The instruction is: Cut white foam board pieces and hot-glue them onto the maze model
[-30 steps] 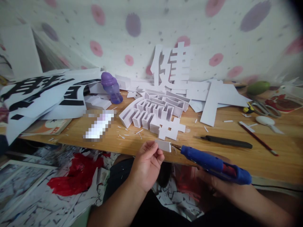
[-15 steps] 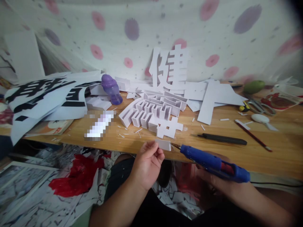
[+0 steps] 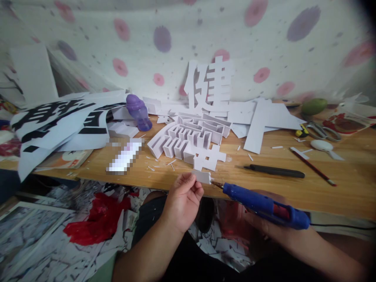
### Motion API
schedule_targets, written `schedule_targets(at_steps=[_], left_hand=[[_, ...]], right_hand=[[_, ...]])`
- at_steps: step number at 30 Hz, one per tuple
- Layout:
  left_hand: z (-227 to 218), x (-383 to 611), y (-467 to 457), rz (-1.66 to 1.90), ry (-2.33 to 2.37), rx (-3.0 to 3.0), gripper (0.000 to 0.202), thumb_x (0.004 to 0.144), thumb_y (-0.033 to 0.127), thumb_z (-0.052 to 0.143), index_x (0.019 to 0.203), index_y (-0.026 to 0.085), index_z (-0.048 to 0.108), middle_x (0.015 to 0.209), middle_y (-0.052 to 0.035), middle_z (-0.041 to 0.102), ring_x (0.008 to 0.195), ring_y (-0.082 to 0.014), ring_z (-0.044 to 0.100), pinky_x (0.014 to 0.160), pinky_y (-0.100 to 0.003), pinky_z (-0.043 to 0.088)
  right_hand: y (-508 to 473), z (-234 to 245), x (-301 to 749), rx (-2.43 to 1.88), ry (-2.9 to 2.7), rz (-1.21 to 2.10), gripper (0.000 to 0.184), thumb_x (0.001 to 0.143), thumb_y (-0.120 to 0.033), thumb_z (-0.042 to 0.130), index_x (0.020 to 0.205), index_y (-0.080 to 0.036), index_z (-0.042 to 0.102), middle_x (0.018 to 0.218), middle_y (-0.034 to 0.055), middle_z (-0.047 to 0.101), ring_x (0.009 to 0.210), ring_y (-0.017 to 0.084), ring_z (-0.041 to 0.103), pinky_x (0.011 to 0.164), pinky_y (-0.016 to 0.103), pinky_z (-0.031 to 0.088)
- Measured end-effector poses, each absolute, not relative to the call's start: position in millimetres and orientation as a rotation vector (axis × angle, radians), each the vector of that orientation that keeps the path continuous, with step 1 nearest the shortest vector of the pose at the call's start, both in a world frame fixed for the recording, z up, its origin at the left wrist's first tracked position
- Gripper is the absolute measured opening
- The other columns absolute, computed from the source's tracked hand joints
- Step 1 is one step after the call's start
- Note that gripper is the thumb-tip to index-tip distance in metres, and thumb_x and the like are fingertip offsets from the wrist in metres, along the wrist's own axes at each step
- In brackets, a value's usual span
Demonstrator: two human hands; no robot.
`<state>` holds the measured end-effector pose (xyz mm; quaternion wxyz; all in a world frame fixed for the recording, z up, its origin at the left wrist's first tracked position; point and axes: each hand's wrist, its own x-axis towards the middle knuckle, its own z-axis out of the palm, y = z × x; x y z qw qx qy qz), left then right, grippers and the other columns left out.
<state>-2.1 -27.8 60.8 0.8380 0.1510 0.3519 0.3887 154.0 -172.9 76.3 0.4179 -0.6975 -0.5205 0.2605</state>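
My left hand [image 3: 182, 199] pinches a small white foam-board strip [image 3: 202, 176] just in front of the wooden table's [image 3: 293, 188] near edge. My right hand [image 3: 261, 223] grips a blue glue gun [image 3: 264, 205]. Its metal nozzle touches the strip's right end. On the table behind the strip stands a white three-dimensional foam-board character [image 3: 188, 139]. A flat white cut-out character [image 3: 211, 84] leans upright against the dotted wall behind it.
A purple bottle [image 3: 138, 111], black-printed paper sheets [image 3: 58, 121], white offcuts [image 3: 264, 121], a black knife [image 3: 274, 170], a red pencil [image 3: 313, 169], scissors [image 3: 321, 131] and a green fruit [image 3: 314, 106] lie on the table. Paper scraps and a red bag [image 3: 96, 219] cover the floor.
Both hands and the strip have kept their pose. The view has shifted slightly, so the hands sit a little higher in the picture.
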Motion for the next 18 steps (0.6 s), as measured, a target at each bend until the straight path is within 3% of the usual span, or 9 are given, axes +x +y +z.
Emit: schedule_targets(at_steps=[4,9,15,18], left_hand=[[59.7,-2.7,-27.4,0.825,0.744,0.296,0.018,0.067,0.004,0.074,0.071,0.015,0.060,0.059,0.0043,0.059,0.052,-0.0053,0.059,0.049,-0.012,0.050],[57.1,-7.5,-26.1,0.844,0.732,0.252,0.015,0.073,0.001,0.067,0.072,0.014,0.060,0.060,0.0027,0.060,0.052,-0.0060,0.059,0.048,-0.012,0.050],[57.1,-12.4,-24.3,0.882,0.772,0.195,0.017,0.084,0.001,0.053,0.073,0.013,0.058,0.067,-0.0007,0.061,0.055,-0.0075,0.060,0.050,-0.015,0.053],[58.3,-13.4,-22.8,0.900,0.780,0.199,0.021,0.087,-0.001,0.047,0.083,0.013,0.062,0.074,-0.0027,0.064,0.059,-0.0071,0.062,0.054,-0.015,0.055]], right_hand=[[-173.8,75.8,156.5,-1.702,-1.349,0.798,0.028,0.089,-0.045,0.054,0.081,-0.020,0.064,0.073,0.0023,0.062,0.059,0.015,0.054,0.055,0.027,0.043],[-173.7,72.1,159.0,-1.665,-1.398,0.944,0.026,0.091,-0.041,0.051,0.083,-0.018,0.060,0.077,0.0032,0.061,0.068,0.017,0.056,0.060,0.027,0.043],[-170.2,75.1,158.8,-1.553,-1.539,0.940,0.023,0.092,-0.036,0.048,0.079,-0.019,0.053,0.075,0.0030,0.056,0.066,0.016,0.053,0.060,0.027,0.042],[-169.1,76.9,157.5,-1.479,-1.564,0.873,0.018,0.091,-0.031,0.048,0.079,-0.019,0.053,0.077,0.0035,0.056,0.069,0.016,0.053,0.063,0.028,0.042]])
